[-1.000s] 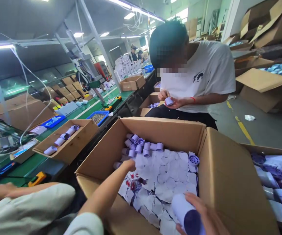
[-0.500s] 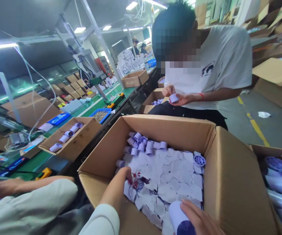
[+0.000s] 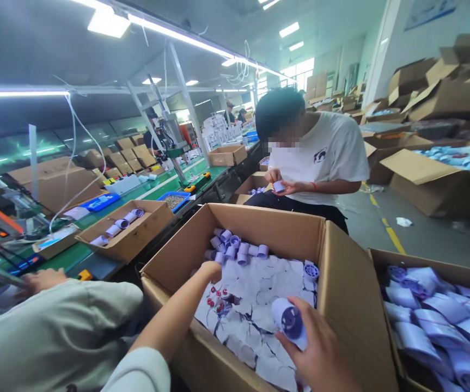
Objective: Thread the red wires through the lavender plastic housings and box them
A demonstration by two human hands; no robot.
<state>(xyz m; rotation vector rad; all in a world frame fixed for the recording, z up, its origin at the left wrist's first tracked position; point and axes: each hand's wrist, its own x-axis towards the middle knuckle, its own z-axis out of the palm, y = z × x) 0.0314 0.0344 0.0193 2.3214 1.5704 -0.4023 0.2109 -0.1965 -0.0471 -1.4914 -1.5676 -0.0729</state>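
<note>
My right hand (image 3: 314,340) grips a pale lavender plastic cylinder (image 3: 278,311), with thumb and fingers on either side of it. Its dark, recessed end faces toward me. Over the left part of a large cardboard box (image 3: 259,215), my left hand (image 3: 211,270) is curled with its fingertips pointing down and hidden; I cannot make out what is in it. Small red parts (image 3: 218,298) lie just below that hand on a layer of crumpled white paper (image 3: 267,277). Beyond it, several short lavender cylinders (image 3: 243,251) are heaped in the box's far left corner.
A box of larger lavender cylinders (image 3: 431,310) stands at the right. On the green bench (image 3: 153,193) are a shallow carton (image 3: 130,239) and a blue tray of small parts (image 3: 174,201). One co-worker (image 3: 312,158) sits opposite; another person's sleeve (image 3: 67,326) is at the left.
My left hand has lifted off the red parts, uncovering them, and moved toward the heaped cylinders. My right hand has raised the held cylinder and turned its dark end upward. The view has shifted.
</note>
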